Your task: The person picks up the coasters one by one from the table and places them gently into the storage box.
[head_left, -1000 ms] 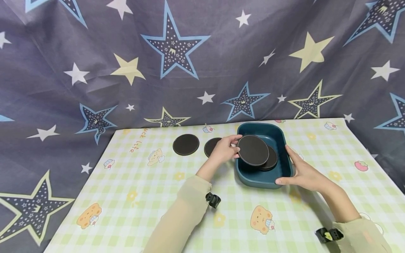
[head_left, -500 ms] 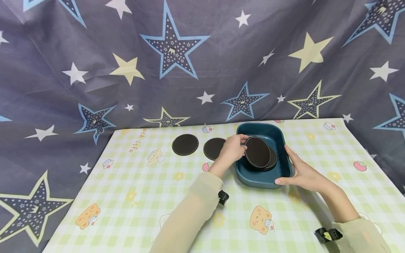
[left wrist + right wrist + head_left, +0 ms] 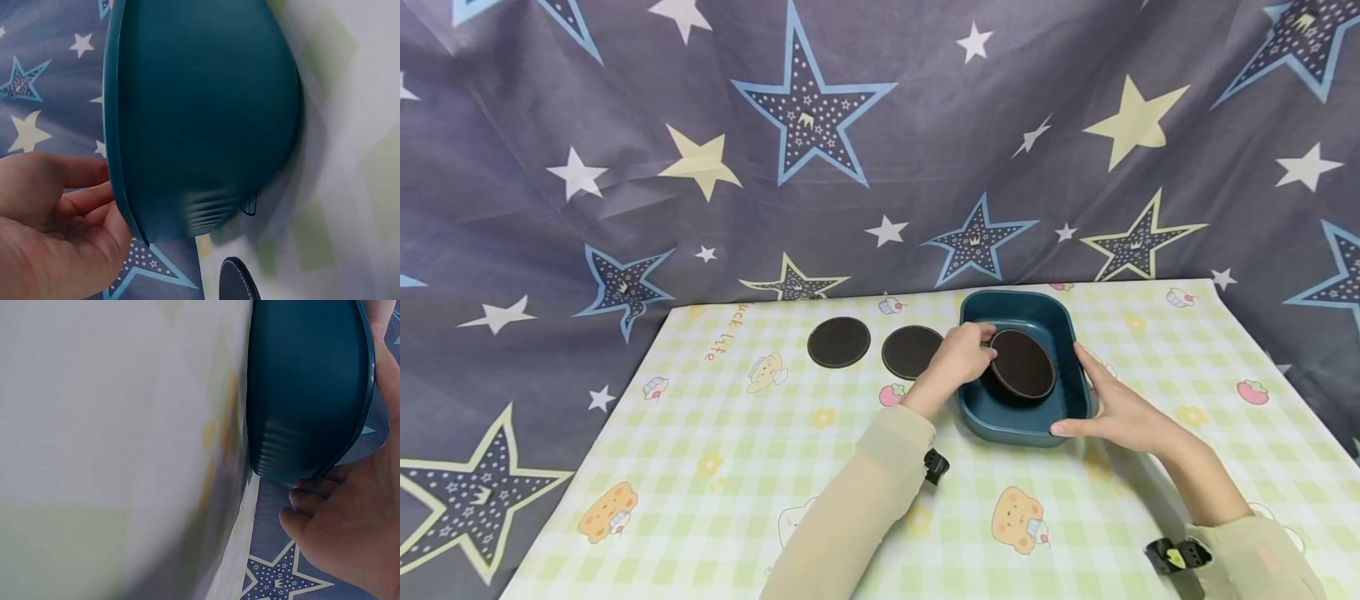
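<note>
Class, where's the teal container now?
In the head view, the teal container stands right of centre on the table, the right hand against its right side.

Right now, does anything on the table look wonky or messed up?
Nothing looks spilled or broken. Only the black coaster in the left grip looks crooked: it tilts inside the blue box, while two loose coasters lie flat on the table. Being held probably explains that.

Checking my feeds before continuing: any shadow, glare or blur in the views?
Head: bright, shadow on the green-and-white checked tablecloth below the right forearm; left wrist: dimmer, shadow beside the teal rectangular tub; right wrist: dim, tablecloth heavily blurred; no strong glare in any view.
</note>
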### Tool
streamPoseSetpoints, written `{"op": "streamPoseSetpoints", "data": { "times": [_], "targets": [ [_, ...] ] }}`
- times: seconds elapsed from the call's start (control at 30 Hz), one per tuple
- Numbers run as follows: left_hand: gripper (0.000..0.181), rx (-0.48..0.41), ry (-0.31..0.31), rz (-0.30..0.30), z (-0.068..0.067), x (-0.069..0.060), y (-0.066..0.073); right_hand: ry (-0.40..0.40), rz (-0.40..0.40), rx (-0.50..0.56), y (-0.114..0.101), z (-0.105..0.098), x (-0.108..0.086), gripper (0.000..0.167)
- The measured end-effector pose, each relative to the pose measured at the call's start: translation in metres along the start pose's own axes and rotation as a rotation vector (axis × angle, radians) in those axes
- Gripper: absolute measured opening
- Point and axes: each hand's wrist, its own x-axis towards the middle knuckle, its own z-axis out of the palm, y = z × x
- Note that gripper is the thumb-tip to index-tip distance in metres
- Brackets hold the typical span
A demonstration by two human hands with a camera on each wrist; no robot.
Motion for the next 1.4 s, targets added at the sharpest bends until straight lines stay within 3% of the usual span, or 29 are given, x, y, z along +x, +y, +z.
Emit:
{"op": "streamPoseSetpoints", "data": {
  "times": [0.4,0.7,1.17,1.4],
  "targets": [
    [0.048,-0.043,0.004,0.015,-0.001,-0.002,0.001,-0.011,0.005,0.007,-0.002,0.0,0.0,0.123],
    [0.046,-0.107,0.061,0.058,-0.008,-0.005,-0.003,-0.007,-0.003,-0.003,-0.003,0.0,0.0,0.123],
    [0.046,-0.251,0.076,0.141,-0.024,-0.013,-0.022,-0.003,-0.007,-0.012,-0.002,-0.001,-0.001,0.123],
    [0.046,-0.309,0.087,0.127,-0.031,-0.017,-0.035,-0.003,-0.004,-0.012,-0.001,-0.001,-0.001,0.123]
  ]
}}
